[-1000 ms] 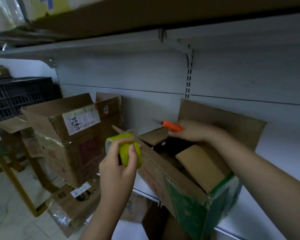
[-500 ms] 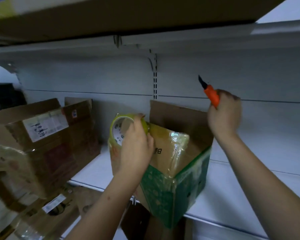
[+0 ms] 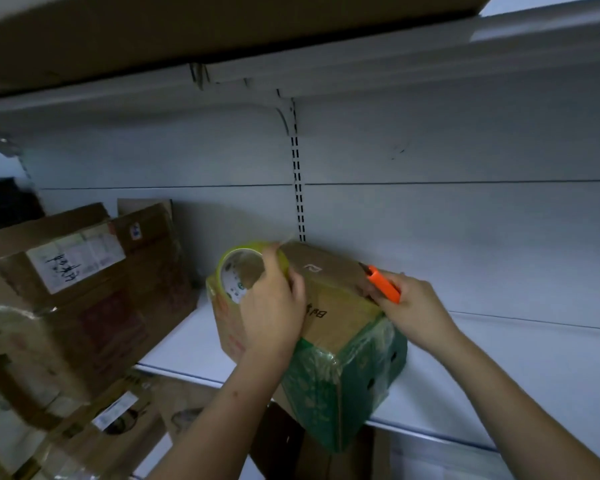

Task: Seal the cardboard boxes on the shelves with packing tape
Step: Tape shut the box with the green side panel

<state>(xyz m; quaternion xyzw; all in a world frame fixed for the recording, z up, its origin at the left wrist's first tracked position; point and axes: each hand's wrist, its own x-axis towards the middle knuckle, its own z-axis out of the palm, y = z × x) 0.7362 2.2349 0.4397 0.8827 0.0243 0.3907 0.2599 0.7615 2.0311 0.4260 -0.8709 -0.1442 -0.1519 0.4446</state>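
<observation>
while the left hand point(image 3: 274, 310) grips the tape roll point(image 3: 241, 271) on the box point(image 3: 333, 327), the right hand point(image 3: 413, 310) holds an orange knife point(image 3: 383, 288) at its right edge.

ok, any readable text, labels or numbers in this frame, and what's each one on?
Green box, top flap: printed characters, partly hidden by the left hand, not readable.
White label on the big box at left: dark handwriting, blurred, unreadable.
Tape roll core: small green print, too small to read.
</observation>
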